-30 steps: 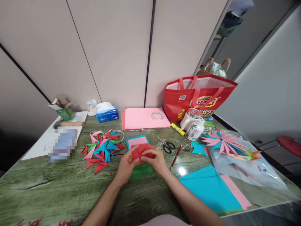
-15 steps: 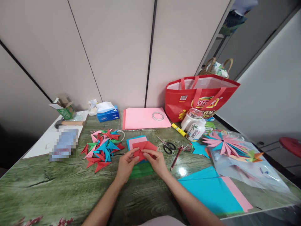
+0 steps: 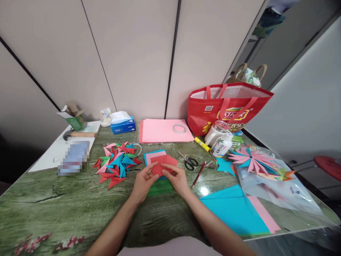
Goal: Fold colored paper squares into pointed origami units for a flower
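A piece of red paper [image 3: 163, 164] is between my two hands near the middle of the table. My left hand [image 3: 144, 180] grips its left edge, and my right hand [image 3: 176, 177] pinches its lower right side. Under it lie small blue and pink sheets [image 3: 147, 157], with green paper [image 3: 160, 188] nearer to me. To the left is a pile of folded red, blue, pink and green paper points [image 3: 117, 164]. Black-handled scissors [image 3: 189, 163] and a dark red pen [image 3: 198, 175] rest just right of my hands.
Behind are pink sheets [image 3: 162, 131] with rings, a blue tissue box [image 3: 123, 126] and a red bag [image 3: 197, 110]. To the right stand a glue stick [image 3: 201, 144], a white jar [image 3: 221, 145], large blue sheets [image 3: 234, 211] and a pink paper star [image 3: 255, 160]. A hammer [image 3: 82, 134] lies far left.
My fingers have shifted on the red paper, which now shows a flatter face between them. The whole view has tilted slightly; the other objects stay in place on the table.
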Demonstrator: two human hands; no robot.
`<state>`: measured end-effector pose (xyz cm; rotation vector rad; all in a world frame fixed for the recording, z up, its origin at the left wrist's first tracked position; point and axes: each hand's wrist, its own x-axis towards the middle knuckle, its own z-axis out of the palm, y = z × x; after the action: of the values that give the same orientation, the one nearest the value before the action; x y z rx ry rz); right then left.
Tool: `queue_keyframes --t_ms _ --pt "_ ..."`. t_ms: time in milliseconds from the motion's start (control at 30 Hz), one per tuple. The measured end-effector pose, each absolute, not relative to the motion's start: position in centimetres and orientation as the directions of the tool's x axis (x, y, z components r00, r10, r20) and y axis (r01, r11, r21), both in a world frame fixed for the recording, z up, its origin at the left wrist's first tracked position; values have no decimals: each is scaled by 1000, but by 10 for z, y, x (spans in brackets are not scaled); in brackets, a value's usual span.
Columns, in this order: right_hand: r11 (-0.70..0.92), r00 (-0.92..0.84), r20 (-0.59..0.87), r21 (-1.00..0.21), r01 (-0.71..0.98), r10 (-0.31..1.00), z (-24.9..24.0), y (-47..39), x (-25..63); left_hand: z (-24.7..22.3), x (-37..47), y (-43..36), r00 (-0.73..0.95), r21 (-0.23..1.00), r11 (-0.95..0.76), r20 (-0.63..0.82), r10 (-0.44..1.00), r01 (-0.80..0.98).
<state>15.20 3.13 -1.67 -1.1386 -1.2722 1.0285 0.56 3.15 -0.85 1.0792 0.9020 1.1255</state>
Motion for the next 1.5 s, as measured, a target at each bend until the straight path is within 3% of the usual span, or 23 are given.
queue_keyframes --t_ms 267,467,833,1100,1267,1500 --pt "126 84 125 -992 -7 989 -16 29 151 -1 6 29 276 941 115 -24 961 -319" --pt "128 92 128 -992 6 988 -16 29 151 -2 6 28 221 913 185 -108 969 -364" --pt "139 88 140 -990 16 986 -16 28 149 -14 8 29 160 974 96 -63 985 -206" --pt "154 165 157 -988 27 974 -16 26 147 -17 9 27 114 977 94 -73 991 -191" --pt "187 80 194 -979 84 978 -18 27 146 -17 9 27 95 991 45 -33 995 -127" --pt "242 106 272 -942 233 957 -18 29 148 -19 8 25 76 997 9 -3 997 -77"
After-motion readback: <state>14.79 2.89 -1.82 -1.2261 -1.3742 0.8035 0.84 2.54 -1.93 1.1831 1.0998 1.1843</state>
